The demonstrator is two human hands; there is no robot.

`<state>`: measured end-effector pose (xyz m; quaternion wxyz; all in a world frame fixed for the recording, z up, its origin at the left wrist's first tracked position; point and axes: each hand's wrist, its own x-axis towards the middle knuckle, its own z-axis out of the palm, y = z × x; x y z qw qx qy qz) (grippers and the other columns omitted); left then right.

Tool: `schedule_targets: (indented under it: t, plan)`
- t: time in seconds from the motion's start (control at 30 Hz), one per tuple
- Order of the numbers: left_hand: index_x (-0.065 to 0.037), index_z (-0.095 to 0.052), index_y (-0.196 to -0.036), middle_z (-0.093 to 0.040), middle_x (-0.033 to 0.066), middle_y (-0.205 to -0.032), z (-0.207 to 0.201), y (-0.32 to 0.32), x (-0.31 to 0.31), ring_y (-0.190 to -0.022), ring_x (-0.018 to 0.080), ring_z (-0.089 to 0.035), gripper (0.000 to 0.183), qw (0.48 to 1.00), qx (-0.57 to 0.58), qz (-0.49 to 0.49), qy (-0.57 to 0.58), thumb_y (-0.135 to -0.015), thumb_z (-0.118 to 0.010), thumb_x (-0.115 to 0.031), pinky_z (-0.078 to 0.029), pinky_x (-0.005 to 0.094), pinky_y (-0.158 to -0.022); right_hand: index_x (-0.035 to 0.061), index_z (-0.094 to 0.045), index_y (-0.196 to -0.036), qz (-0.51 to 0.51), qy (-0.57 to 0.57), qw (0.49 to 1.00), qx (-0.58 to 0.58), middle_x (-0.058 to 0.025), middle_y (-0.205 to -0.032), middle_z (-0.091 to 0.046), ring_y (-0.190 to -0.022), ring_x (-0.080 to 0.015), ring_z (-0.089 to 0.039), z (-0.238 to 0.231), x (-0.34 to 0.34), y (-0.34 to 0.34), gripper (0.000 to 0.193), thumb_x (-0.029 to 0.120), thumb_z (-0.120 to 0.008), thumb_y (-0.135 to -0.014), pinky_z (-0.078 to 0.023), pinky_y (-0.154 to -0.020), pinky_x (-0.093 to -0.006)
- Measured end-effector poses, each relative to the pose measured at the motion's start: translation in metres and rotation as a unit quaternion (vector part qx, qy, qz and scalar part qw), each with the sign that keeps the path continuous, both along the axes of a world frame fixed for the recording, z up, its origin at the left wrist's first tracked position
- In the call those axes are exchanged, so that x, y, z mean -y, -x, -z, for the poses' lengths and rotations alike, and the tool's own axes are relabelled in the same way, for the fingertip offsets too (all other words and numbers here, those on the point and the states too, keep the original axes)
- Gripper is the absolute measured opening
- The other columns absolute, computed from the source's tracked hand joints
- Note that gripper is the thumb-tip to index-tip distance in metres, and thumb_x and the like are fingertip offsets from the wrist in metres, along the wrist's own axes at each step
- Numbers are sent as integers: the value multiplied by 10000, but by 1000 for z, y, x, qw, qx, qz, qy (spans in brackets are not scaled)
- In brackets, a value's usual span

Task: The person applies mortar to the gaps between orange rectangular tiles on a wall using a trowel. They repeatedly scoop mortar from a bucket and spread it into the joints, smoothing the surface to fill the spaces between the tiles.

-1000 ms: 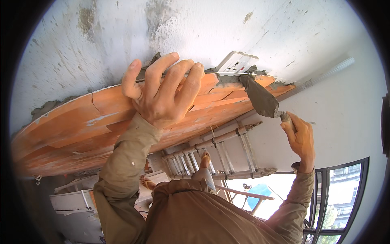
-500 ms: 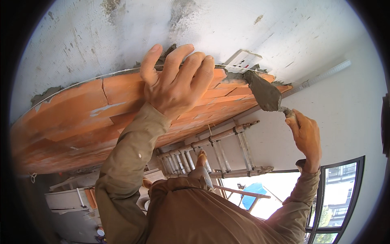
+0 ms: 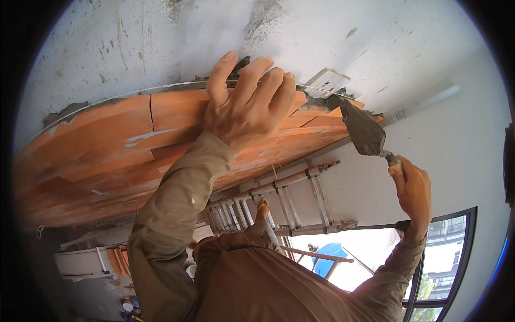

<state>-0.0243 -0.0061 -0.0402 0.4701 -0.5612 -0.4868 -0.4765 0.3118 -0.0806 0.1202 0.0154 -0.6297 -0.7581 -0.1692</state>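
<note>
My left hand lies against the top course of an orange brick wall, its fingers curled over the upper edge of a brick that it mostly covers. Grey mortar shows behind the fingertips. Over to the right, my right hand is closed around the handle of a trowel. Mortar coats the blade, whose tip is by the mortar at the right end of the top course. A white string runs along the top edge of the bricks.
A white socket plate sits on the wall just above the bricks. Behind my body a ladder stands beneath, with a foot by its rungs. A dark-framed window is at the lower right; stacked orange bricks lie lower left.
The trowel and my right hand have shifted slightly right and down in the view. My left hand appears farther right, along with the bricks around it, as the view has moved.
</note>
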Motion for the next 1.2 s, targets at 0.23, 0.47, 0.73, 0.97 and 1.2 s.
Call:
schedule_targets:
  t: [0.23, 0.47, 0.73, 0.97, 1.2]
  plan:
    - [-249, -732, -999, -695, -111, -968, 1, -2, -1, -1052, 133, -650, 137, 1000, 1, 11, 5, -870, -770, -223, -232, 537, -1153, -12, -706, -1192, -37, -13, 999, -15, -206, -933, -734, -789, -407, -690, 6, -6, 8, 389, 315, -699, -980, -532, -715, -457]
    - [-244, -732, -997, -696, -105, -963, 1, 0, -1, -1042, 133, -654, 128, 1000, -6, 7, -1, -875, -765, -226, -234, 537, -1156, 27, -728, -1146, -34, 36, 998, -32, -191, -906, -733, -772, -414, -679, -3, -24, 12, 332, 313, -688, -982, -528, -703, -451]
    - [-245, -735, -1003, -697, -104, -965, 1, 0, 0, -1041, 130, -653, 145, 1000, -5, 8, 5, -866, -774, -216, -237, 533, -1158, 40, -721, -1114, -31, 24, 999, 13, -189, -858, -716, -747, -414, -666, -10, -25, 21, 310, 320, -660, -996, -509, -683, -478]
    - [-245, -737, -1002, -692, -102, -977, 0, 0, 1, -1039, 133, -650, 145, 1000, -8, 9, 12, -865, -773, -212, -242, 531, -1152, 18, -700, -1121, -53, -33, 996, 58, -193, -825, -697, -727, -416, -655, -13, -20, 25, 337, 331, -648, -1008, -501, -664, -492]
    - [-242, -736, -1011, -687, -101, -981, 3, 0, 0, -1049, 138, -646, 151, 1000, -5, 13, 8, -867, -773, -216, -241, 539, -1151, -8, -683, -1153, -45, -50, 994, 82, -192, -824, -699, -716, -409, -664, -9, -12, 21, 377, 342, -640, -1018, -513, -652, -485]
